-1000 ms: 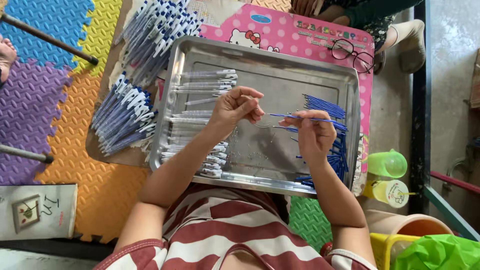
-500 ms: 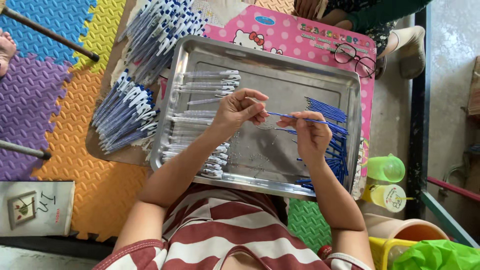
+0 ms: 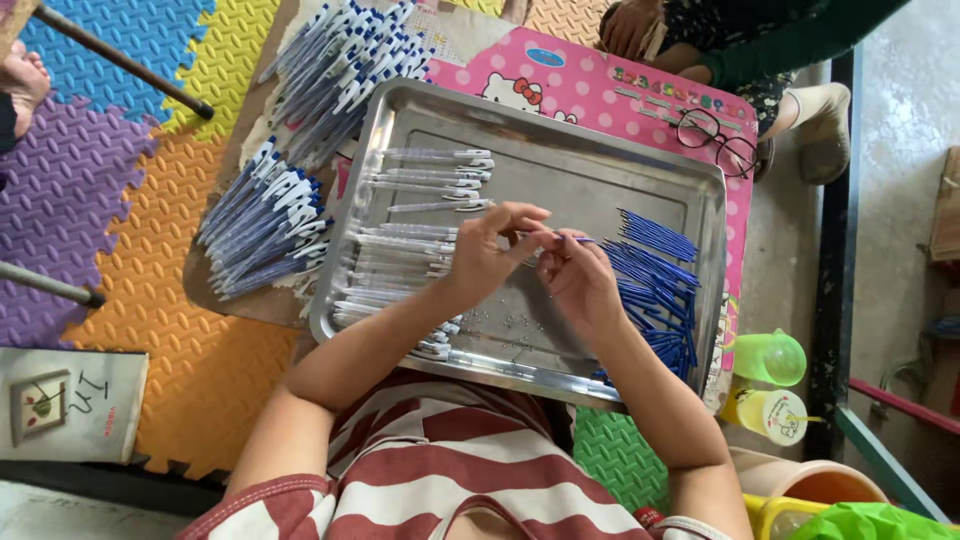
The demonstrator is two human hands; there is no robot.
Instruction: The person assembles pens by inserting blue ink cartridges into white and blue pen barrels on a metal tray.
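A steel tray (image 3: 560, 170) lies on a low pink table (image 3: 600, 95). Over its middle my left hand (image 3: 490, 252) and my right hand (image 3: 580, 280) meet, pinching one thin blue pen refill (image 3: 560, 238) between the fingertips. Clear pen barrels (image 3: 420, 215) lie in rows on the tray's left side. A heap of blue refills (image 3: 655, 280) fills its right side. Tiny metal springs (image 3: 505, 325) are scattered on the tray floor under my hands.
Two piles of finished blue-and-white pens (image 3: 265, 220) (image 3: 345, 65) rest on cardboard left of the tray. Eyeglasses (image 3: 715, 140) lie at the table's far corner by another person's hand (image 3: 630, 25). A green cup (image 3: 775, 358) and yellow bottle (image 3: 765, 412) stand right.
My right hand has moved left toward my left hand, bringing the blue refill with it. The hands now sit closer together over the tray's middle.
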